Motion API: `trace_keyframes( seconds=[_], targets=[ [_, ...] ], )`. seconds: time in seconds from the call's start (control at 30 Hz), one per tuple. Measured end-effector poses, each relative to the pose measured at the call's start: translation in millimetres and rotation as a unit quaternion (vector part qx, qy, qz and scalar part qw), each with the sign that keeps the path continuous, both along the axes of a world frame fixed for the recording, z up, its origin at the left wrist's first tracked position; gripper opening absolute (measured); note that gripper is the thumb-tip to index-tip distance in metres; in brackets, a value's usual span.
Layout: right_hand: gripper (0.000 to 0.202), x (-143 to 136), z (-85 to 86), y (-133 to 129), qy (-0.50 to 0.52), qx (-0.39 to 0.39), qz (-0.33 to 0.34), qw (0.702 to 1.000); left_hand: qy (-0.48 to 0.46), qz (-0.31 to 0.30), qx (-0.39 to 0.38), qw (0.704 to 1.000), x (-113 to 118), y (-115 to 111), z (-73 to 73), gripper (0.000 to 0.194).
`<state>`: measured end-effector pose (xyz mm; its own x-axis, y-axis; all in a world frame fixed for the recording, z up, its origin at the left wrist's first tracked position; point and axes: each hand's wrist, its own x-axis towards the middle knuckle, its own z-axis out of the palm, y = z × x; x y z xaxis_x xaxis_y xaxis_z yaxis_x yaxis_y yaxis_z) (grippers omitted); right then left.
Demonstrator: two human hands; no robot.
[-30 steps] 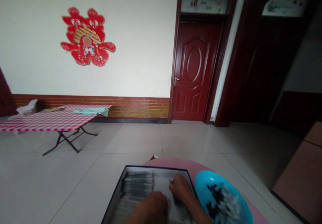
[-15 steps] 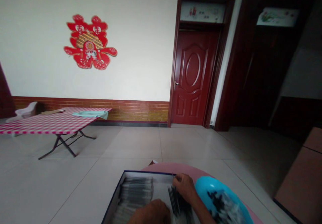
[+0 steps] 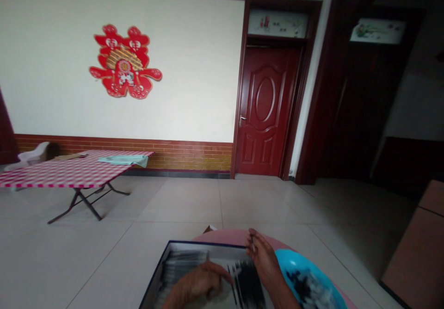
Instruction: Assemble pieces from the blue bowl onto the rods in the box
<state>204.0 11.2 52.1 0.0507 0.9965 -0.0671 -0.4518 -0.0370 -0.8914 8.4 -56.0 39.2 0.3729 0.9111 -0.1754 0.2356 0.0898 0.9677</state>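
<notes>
A shallow tray-like box (image 3: 163, 258) with a dark rim holds thin dark pen-like sticks (image 3: 250, 286) in a row on its right. Clear-wrapped bundles (image 3: 180, 265) fill its left side. My left hand (image 3: 199, 282) is over the middle of the box, its index finger stretched to the edge of the dark sticks; its other fingers are partly curled and nothing shows in them. My right hand (image 3: 263, 260), raised at the box's far right corner, pinches a small thin stick (image 3: 253, 243) whose kind I cannot make out.
A blue basin (image 3: 287, 260) with black pieces and clear plastic stands right of the box on a pink round table (image 3: 225, 236). Beyond are a folding table with a checked cloth (image 3: 69, 172), a red door (image 3: 265, 114) and a brown cabinet (image 3: 416, 244) at right.
My right hand has lifted and turned, showing its palm side. My left hand has shifted left, its index finger now stretched out, and more of the dark sticks show.
</notes>
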Motion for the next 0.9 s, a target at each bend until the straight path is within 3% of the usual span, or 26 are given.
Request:
trace_keyframes(
  seconds=[0.13, 0.2, 0.4, 0.57, 0.7, 0.9],
  targets=[
    [0.053, -11.8, -5.2, -9.1, 0.050, -0.020, -0.006, 0.999, -0.159, 0.113, -0.009, 0.981, -1.0, 11.1, -10.9, 0.064],
    [0.053, -20.1, -10.8, -15.7, 0.061, -0.025, -0.006, 0.998, -0.189, 0.143, -0.019, 0.971, 0.8, 13.7, -12.2, 0.069],
    [0.044, -35.2, -22.5, -30.1, -0.008, 0.001, 0.040, 0.999, -0.235, 0.135, -0.028, 0.962, 7.4, 11.7, -3.8, 0.038],
    [0.046, -39.2, -24.3, -29.3, -0.008, -0.014, 0.075, 0.997, -0.319, 0.233, -0.036, 0.918, 3.6, 18.2, -8.8, 0.035],
    [0.051, -41.4, -25.4, -27.8, 0.005, -0.037, 0.072, 0.997, -0.328, 0.296, -0.041, 0.896, 0.9, 22.4, -13.2, 0.032],
    [0.042, -43.1, -27.4, -30.5, -0.027, 0.007, 0.099, 0.995, -0.346, 0.338, -0.056, 0.874, 1.3, 23.5, -16.2, 0.026]
  ],
)
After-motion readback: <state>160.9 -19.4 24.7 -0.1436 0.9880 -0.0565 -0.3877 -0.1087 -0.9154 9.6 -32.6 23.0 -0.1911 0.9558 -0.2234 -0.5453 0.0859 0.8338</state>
